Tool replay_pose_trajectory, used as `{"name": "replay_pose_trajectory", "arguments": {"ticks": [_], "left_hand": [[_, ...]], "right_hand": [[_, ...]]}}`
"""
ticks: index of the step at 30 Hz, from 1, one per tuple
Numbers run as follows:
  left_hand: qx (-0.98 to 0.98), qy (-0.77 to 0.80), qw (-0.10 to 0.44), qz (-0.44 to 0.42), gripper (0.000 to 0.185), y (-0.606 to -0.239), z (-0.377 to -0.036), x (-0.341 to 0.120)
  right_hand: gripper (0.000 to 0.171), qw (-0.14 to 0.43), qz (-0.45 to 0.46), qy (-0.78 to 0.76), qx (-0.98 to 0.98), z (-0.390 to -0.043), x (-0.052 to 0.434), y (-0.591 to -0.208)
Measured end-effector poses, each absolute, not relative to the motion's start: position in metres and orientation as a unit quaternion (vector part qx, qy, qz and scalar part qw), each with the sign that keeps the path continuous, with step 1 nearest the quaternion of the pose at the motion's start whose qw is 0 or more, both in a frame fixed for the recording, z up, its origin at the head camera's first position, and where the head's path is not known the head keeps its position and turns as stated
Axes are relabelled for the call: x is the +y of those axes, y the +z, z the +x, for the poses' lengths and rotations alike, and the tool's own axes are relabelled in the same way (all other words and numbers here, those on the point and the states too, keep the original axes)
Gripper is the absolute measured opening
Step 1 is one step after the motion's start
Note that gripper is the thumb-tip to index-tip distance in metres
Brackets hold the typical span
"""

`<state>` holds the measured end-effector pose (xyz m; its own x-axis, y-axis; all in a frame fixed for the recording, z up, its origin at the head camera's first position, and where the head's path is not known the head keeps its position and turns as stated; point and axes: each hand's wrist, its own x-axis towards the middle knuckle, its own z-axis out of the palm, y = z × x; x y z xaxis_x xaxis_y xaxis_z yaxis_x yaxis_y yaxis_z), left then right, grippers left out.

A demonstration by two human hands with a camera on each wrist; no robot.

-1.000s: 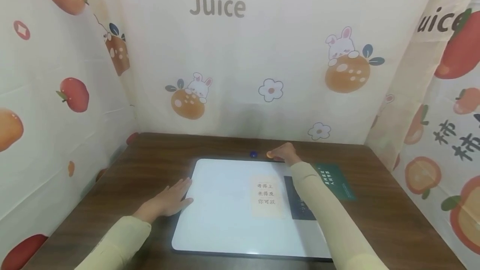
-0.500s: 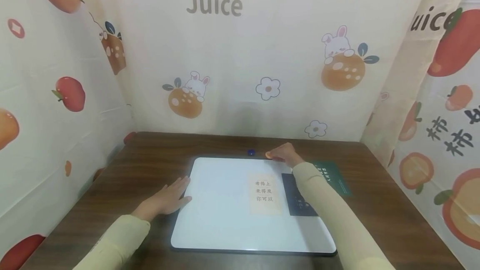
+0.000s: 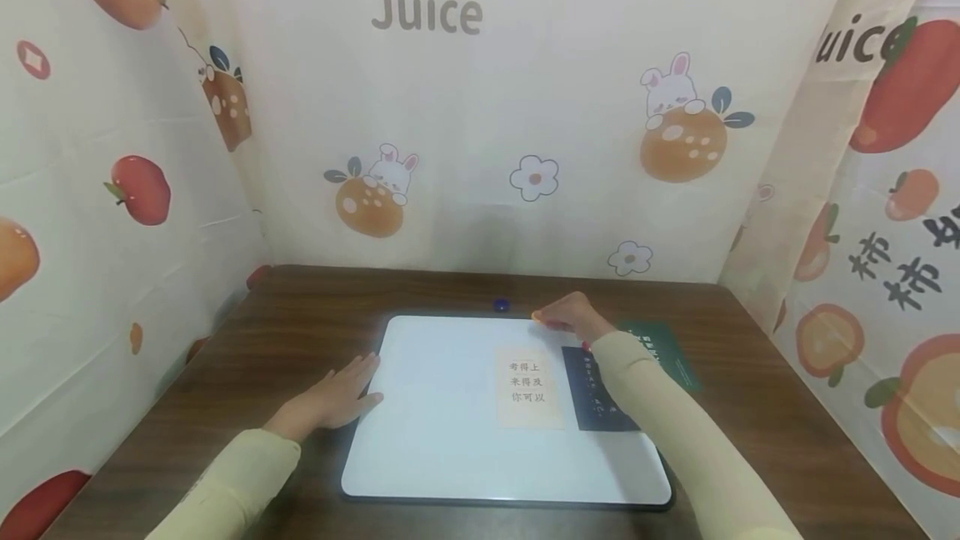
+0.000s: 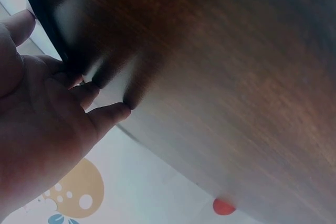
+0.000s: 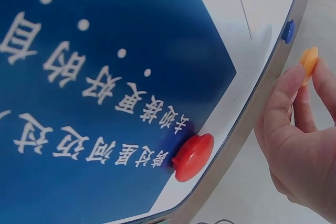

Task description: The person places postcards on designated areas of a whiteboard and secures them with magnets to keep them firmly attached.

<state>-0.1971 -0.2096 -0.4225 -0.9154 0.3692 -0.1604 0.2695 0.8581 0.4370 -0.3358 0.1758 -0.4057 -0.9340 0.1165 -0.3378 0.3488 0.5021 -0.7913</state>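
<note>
Orange magnet (image 5: 309,60), small round disc, pinched in right hand (image 3: 567,312) fingertips just past the whiteboard's (image 3: 442,432) far edge, near a blue magnet (image 3: 500,304). Red magnet (image 5: 193,156) pins a dark blue card (image 5: 100,87) at the board's rim; pale card (image 3: 529,387) beside it. Left hand (image 3: 337,400) lies flat, fingers spread, against the board's left edge on the wood-grain tabletop (image 3: 300,315). Green card (image 3: 667,352) lies right, bare tabletop around.

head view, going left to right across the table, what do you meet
left hand resting flat at the whiteboard's edge → whiteboard → cream note with printed characters → dark blue card → green card lying on the wooden table
</note>
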Motion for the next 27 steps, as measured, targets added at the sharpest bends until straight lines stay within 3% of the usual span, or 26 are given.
{"name": "replay_pose_trajectory", "arguments": {"ticks": [10,15,27], "left_hand": [[0.956,0.207,0.122,0.169,0.068,-0.421,-0.197,-0.209],[0.956,0.207,0.121,0.167,0.068,-0.424,-0.196,-0.21],[0.956,0.207,0.119,0.168,0.067,-0.424,-0.197,-0.21]], "right_hand": [[0.032,0.131,0.059,-0.505,0.851,-0.319,0.174,-0.404],[0.038,0.129,0.07,-0.456,0.878,-0.313,0.168,-0.409],[0.024,0.127,0.049,-0.45,0.883,-0.307,0.156,-0.414]]}}
